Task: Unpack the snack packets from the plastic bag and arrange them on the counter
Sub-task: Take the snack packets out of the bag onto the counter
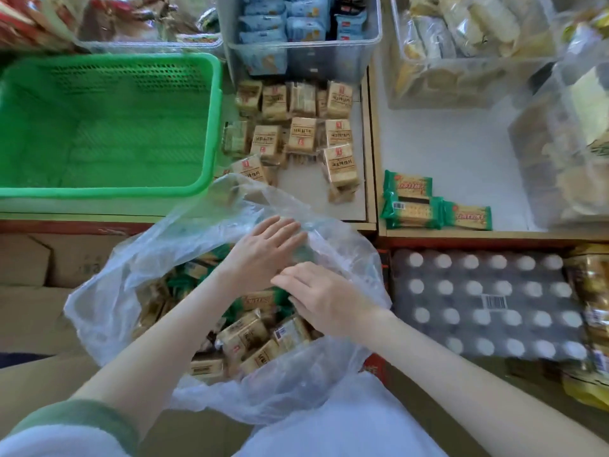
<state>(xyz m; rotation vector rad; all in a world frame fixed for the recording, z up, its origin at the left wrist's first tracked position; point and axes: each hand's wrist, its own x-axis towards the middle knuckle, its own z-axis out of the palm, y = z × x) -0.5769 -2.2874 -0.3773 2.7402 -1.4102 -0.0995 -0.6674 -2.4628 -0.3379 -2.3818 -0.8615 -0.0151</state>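
Left hand [267, 250] flat, fingers straight; right hand [324, 296] grip: cannot tell. Green packet [260, 300] in plastic bag [108, 291] just under right hand, long axis left-right.

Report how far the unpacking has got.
Done: a cluster of tan packets sits on the counter beside the green basket, and three green packets lie in the next section. In hand: the left hand lies flat on the plastic bag, and the right hand reaches among the bagged packets; a grip is unclear. Left: many bagged packets to unpack.
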